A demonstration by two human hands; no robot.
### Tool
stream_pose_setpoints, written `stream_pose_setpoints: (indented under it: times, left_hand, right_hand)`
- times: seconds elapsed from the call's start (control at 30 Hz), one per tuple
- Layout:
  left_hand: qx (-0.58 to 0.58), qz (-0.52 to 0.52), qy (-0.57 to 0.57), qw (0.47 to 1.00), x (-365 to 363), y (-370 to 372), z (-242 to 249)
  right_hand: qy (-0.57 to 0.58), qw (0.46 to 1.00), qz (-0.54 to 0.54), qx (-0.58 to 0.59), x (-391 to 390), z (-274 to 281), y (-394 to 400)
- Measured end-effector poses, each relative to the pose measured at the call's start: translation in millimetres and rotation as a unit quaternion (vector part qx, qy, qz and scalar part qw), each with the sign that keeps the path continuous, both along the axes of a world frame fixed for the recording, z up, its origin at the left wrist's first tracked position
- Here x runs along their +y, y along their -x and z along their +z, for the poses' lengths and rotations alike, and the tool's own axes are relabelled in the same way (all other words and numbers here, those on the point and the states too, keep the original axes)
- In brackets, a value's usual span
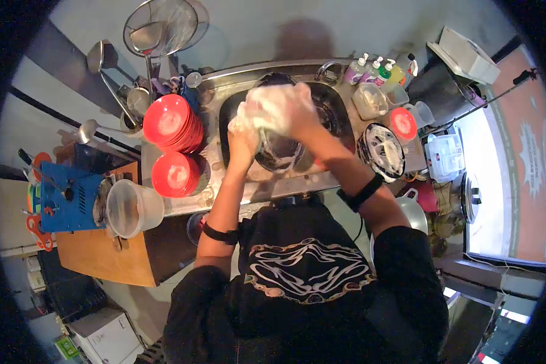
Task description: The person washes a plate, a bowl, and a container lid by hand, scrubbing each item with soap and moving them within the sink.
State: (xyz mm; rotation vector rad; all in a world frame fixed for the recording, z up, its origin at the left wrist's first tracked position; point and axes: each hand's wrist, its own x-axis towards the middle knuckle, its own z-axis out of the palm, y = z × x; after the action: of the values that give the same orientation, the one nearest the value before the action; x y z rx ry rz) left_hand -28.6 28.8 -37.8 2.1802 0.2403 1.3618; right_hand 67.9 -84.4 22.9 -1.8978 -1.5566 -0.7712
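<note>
Both my hands are over the sink (pixel 224 118), covered in white suds. My left hand (pixel 244 136) is at the left side of a foamy, pale object (pixel 272 106), perhaps a cloth or sponge; its fingers are hidden by foam. Across its right side lies my right hand (pixel 300 115), smeared by motion, so its fingers cannot be made out. Under the hands sits a round, clear-looking container (pixel 279 151) with suds in it. Dark cookware lies deeper in the basin, partly covered by my hands.
Stacked red bowls (pixel 173 124) stand left of the sink. Pump bottles (pixel 370 71) stand behind the right side, near the faucet (pixel 327 70). A soapy black round item (pixel 381 151) lies at the right edge. A clear plastic tub (pixel 133 208) is at the lower left.
</note>
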Motion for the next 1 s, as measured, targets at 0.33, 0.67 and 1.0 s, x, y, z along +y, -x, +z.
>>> stream_pose_setpoints:
  times: [0.33, 0.67, 1.0]
  left_hand:
    - [0.100, -0.053, 0.076, 0.991, -8, -1, 20]
    - [0.029, -0.038, 0.042, 0.998, 3, -1, 23]
    - [0.079, -0.075, 0.394, 0.913, 20, 11, 20]
  right_hand:
    - [0.135, 0.988, -0.057, -0.045, 6, 32, -23]
    - [0.016, 0.991, 0.018, 0.134, 12, 4, 0]
    - [-0.049, 0.991, -0.008, 0.125, 26, -46, 42]
